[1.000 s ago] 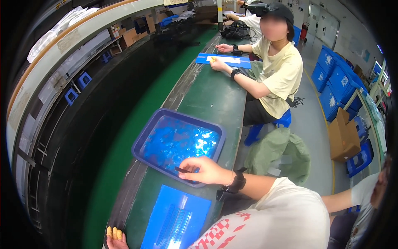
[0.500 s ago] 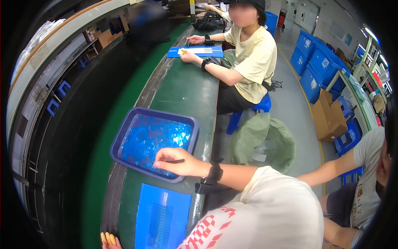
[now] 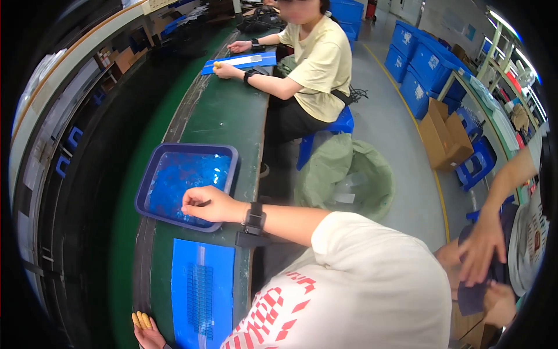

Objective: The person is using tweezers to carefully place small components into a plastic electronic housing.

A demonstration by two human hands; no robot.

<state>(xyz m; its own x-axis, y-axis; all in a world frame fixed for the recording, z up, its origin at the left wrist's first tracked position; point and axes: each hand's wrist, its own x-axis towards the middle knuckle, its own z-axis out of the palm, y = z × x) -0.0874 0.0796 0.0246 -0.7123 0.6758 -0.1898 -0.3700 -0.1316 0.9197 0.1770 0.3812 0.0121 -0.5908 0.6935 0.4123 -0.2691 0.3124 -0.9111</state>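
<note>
My right hand (image 3: 204,205) is closed in a pinch over the near side of a dark blue tray (image 3: 231,168). A thin dark tool (image 3: 203,203) sticks out behind its fingers; the tip is hidden, so its exact kind is unclear. Small shiny blue film-like pieces (image 3: 180,174) fill the tray. Nearer to me lies a flat blue board (image 3: 181,262) carrying rows of small dark-outlined pieces (image 3: 200,302). Beside the board's left edge, my left hand (image 3: 150,335) rests on the bench with fingers stretched out, yellow covers on several fingertips. It holds nothing visible.
A person (image 3: 317,64) sits farther along the green bench (image 3: 232,116), hands at another blue board (image 3: 244,61). A green bag-lined bin (image 3: 372,174) stands right of the bench. Another person's hand (image 3: 482,247) shows at the right. Blue crates (image 3: 427,58) and a cardboard box (image 3: 444,136) lie beyond.
The whole view has shifted, so bench, tray and board appear farther left and slightly higher. My right hand stays over the tray with the dark tool. More of my left hand shows.
</note>
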